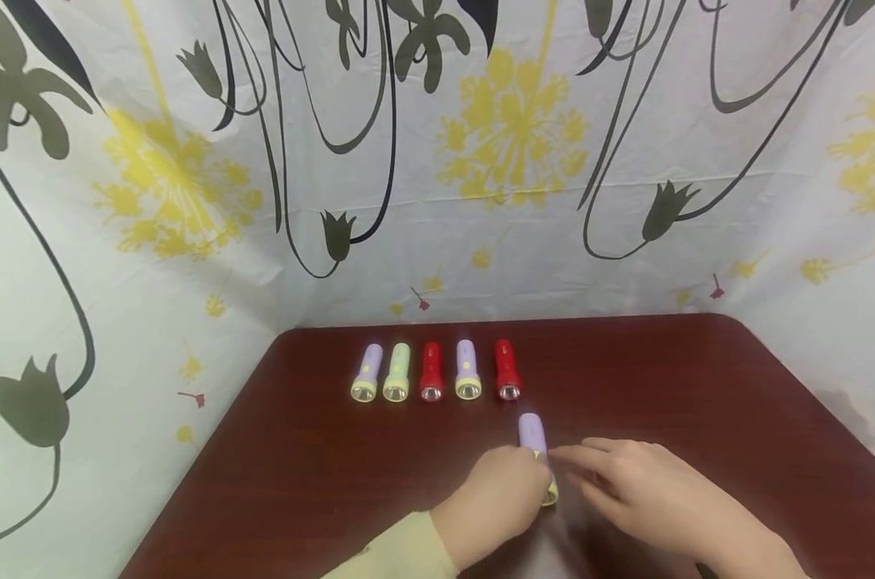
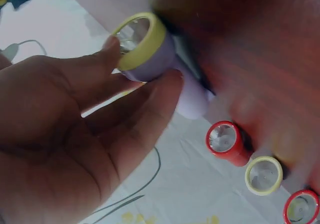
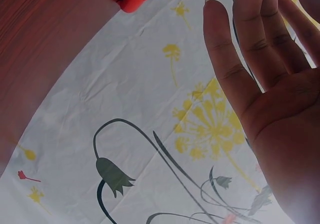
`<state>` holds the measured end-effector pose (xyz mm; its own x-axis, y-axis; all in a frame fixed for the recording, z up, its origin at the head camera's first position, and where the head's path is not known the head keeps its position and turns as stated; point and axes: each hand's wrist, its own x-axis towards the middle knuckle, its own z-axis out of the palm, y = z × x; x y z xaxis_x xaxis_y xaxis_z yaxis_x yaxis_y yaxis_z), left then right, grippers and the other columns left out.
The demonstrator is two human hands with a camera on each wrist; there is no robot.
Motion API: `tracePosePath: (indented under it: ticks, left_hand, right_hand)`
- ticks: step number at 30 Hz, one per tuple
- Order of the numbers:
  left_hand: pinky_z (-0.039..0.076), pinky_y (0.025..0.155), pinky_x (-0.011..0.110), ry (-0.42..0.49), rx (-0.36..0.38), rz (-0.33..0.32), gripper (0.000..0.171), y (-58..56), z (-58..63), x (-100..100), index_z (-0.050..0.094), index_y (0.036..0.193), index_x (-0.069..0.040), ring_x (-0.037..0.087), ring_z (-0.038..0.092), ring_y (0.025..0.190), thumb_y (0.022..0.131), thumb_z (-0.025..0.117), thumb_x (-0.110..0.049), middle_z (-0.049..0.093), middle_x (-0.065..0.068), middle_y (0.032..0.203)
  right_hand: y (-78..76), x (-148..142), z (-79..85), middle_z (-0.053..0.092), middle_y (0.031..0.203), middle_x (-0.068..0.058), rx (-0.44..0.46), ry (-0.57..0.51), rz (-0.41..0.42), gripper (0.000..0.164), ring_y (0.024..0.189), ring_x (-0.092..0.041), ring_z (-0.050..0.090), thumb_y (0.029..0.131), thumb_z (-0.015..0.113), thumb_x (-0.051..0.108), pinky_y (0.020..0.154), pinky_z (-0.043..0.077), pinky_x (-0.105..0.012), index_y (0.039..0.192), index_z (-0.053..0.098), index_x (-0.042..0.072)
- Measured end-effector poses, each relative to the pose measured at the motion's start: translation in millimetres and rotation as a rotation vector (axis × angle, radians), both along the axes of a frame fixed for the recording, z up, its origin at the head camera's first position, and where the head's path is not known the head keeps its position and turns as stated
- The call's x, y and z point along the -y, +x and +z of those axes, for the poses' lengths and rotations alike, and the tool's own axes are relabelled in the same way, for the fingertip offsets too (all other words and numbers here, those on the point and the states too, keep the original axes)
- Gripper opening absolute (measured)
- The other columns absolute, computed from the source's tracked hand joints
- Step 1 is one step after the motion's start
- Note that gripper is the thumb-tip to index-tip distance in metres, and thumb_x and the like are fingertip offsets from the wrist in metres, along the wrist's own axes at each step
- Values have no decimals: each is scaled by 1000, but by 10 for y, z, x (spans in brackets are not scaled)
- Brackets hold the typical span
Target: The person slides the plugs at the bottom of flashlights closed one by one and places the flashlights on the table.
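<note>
A lavender flashlight (image 1: pixel 531 432) with a pale yellow head ring lies near the front middle of the table, lens toward me. My left hand (image 1: pixel 494 492) grips it near the head. In the left wrist view, the thumb and fingers (image 2: pixel 162 96) pinch around the yellow-ringed head (image 2: pixel 159 46). Just right of the flashlight is my right hand (image 1: pixel 647 494), its fingers extended and the index tip close beside the barrel; whether it touches cannot be told. The right wrist view shows the right hand (image 3: pixel 270 78) with straight fingers and nothing in it.
Farther back on the dark red-brown table (image 1: pixel 278 482) stands a row of several flashlights: lavender (image 1: pixel 368 366), pale green (image 1: pixel 399 366), red (image 1: pixel 432 366), lavender (image 1: pixel 466 362) and red (image 1: pixel 506 362). Behind the table's rounded far edge hangs a white flowered curtain (image 1: pixel 408 177).
</note>
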<state>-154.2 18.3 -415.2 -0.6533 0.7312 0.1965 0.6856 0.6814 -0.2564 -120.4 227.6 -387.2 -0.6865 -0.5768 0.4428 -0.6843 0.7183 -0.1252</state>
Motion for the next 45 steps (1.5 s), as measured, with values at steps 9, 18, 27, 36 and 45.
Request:
tracePosePath:
  ticks: [9,18,27,36,45]
  left_hand:
    - [52,61,20,66,103,8,12,-457,-29,-412,80,84,-30,5,64,65,92,79,-21,75,-14,74]
    - [55,53,29,-107,41,139,10,-892,-55,-712,82,95,-32,8,62,60,98,75,-27,76,-10,81]
    - [58,59,32,-119,48,176,19,-1205,3,-893,83,97,-33,11,69,69,100,67,-23,80,-10,89]
    - [55,61,37,-73,200,211,4,-1421,13,-841,77,93,-28,18,66,74,95,73,-29,76,-6,92]
    - [51,68,35,25,389,218,21,-1619,202,-704,72,85,-27,11,61,79,89,85,-43,65,-11,83]
  right_hand:
    - [15,-69,-5,72,105,21,-7,2,-39,45,83,10,58,89,82,14,68,54,-25,132,74,26]
    - [42,-102,-41,72,108,23,11,-1,-59,41,89,7,64,90,83,18,72,58,-27,128,74,31]
    - [69,-119,-102,66,100,27,11,-24,-52,40,83,12,57,89,83,16,68,53,-21,126,74,30]
    - [108,-158,-122,72,108,24,-3,-16,-71,41,93,4,70,89,84,19,74,59,-25,126,74,33]
    - [99,-164,-84,69,108,26,53,-20,-84,38,93,9,65,94,80,20,75,58,-24,128,73,33]
